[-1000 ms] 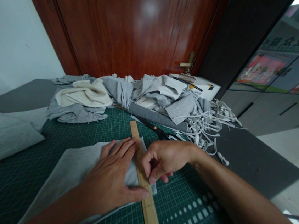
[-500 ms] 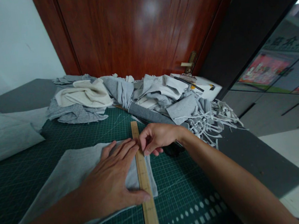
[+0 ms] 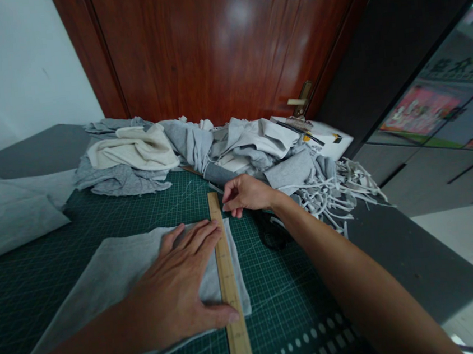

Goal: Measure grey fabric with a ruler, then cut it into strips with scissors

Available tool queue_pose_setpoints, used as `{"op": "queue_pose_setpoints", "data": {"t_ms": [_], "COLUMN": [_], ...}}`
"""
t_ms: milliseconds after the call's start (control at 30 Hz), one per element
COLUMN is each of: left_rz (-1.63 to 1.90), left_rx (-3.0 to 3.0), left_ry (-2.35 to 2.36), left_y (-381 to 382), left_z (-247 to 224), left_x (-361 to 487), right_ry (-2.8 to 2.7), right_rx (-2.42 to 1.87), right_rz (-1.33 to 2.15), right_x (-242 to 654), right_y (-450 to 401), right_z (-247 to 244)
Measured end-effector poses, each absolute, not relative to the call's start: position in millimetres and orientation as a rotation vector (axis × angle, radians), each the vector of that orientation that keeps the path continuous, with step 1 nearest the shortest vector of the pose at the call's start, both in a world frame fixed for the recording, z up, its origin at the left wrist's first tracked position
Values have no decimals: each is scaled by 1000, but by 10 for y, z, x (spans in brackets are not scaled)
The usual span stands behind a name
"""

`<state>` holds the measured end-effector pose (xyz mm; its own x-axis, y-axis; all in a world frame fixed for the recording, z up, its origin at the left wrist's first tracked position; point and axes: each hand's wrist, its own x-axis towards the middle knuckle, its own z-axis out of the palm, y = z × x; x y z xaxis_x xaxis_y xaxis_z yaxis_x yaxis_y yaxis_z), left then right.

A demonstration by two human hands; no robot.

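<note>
A light grey piece of cloth (image 3: pixel 115 268) lies flat on the green cutting mat (image 3: pixel 275 308). Along its right side runs a wooden ruler (image 3: pixel 237 334), with a narrow strip of cloth showing beyond it. My left hand (image 3: pixel 180 284) is spread flat, pressing on the cloth and the ruler, thumb and fingertips on the wood. Just right of the ruler's far end, my right hand (image 3: pixel 247 194) is closed in a pinch. Whatever sits between its fingertips is too small to make out. Black-handled scissors (image 3: pixel 274 235) lie partly behind my right forearm.
Folded grey and cream fabrics (image 3: pixel 132 154) are heaped along the back, before a wooden door (image 3: pixel 206 45). Thin fabric strips (image 3: pixel 327 201) pile up at the right. A white box (image 3: pixel 329 139) stands behind them. Another pale cloth (image 3: pixel 12 212) lies at the left.
My right hand has moved away from me along the ruler, from the cloth's edge to near the ruler's far end. The left hand keeps its place. More of the scissors shows.
</note>
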<state>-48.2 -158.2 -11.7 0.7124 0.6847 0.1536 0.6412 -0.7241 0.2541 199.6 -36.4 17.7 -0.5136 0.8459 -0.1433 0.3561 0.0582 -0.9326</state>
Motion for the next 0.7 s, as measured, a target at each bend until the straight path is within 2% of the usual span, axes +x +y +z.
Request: {"op": "queue_pose_setpoints", "data": {"t_ms": [200,500,700], "left_rz": [366,413,398], "left_rx": [2719,2721,2744], "left_ry": [1054,1037,1038], "left_y": [-1570,-1561,-1561], "left_z": [-114,-134,-141], "left_x": [-492,-474,-482], "right_ry": [-1902,-2066,-2119], "right_rx": [-1168,-997,-1172], "right_rz": [1502,2004,1777], "right_x": [2067,2001,1914], "right_y": [-603,-898,-864], "right_z": [288,298,308]}}
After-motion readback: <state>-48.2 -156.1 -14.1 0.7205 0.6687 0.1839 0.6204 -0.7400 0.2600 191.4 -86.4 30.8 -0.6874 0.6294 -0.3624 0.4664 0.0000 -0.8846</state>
